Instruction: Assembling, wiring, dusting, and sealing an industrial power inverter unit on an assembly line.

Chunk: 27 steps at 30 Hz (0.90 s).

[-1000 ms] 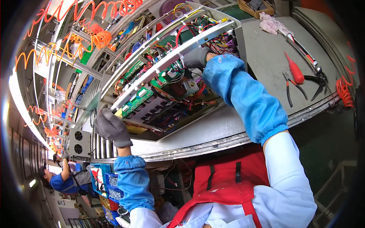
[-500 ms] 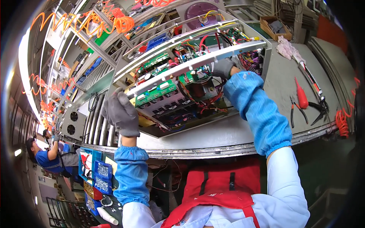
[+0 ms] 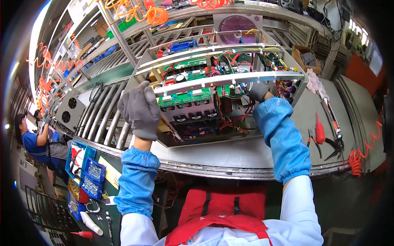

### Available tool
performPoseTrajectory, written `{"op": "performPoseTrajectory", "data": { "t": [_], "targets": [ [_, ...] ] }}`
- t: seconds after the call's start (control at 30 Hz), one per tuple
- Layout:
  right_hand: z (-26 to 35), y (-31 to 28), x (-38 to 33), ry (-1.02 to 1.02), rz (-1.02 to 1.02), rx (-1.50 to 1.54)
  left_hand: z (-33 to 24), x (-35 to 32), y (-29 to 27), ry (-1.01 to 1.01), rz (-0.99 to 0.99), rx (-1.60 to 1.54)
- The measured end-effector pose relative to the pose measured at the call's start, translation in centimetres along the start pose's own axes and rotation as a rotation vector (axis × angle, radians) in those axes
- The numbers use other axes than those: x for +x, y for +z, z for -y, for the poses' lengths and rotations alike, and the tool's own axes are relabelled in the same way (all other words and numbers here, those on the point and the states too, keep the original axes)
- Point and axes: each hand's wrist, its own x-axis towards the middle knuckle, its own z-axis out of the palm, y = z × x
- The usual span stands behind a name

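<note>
The open electronics chassis stands on the table, between both gloved hands. The left hand, fingers close together, is at its front left corner; whether it grips, I cannot tell. The right hand reaches under the front rail, fingertips hidden, hold unclear.

From the right hand, a long bar blocks twelve o'clock, wires crowd three — bare table lies at four, up to a red bottle.
</note>
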Motion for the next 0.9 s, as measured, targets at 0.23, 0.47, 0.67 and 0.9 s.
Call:
{"op": "performPoseTrajectory", "data": {
  "t": [0.23, 0.47, 0.67, 0.9],
  "targets": [
    [-0.1, -0.2, -0.1, 0.011, 0.009, -0.009, -0.2, 0.1, -0.3, -0.001, -0.026, -0.047],
    [-0.3, -0.2, -0.1, 0.008, 0.017, -0.015, -0.1, 0.1, -0.1, 0.006, -0.012, -0.048],
    [-1.4, 0.8, 0.4, -0.02, 0.018, -0.015, 0.0, -0.2, 0.1, -0.01, 0.004, -0.011],
    [0.2, 0.5, 0.4, 0.048, 0.11, -0.156, -0.3, -0.2, 0.2, -0.029, 0.033, -0.011]
  ]
}}
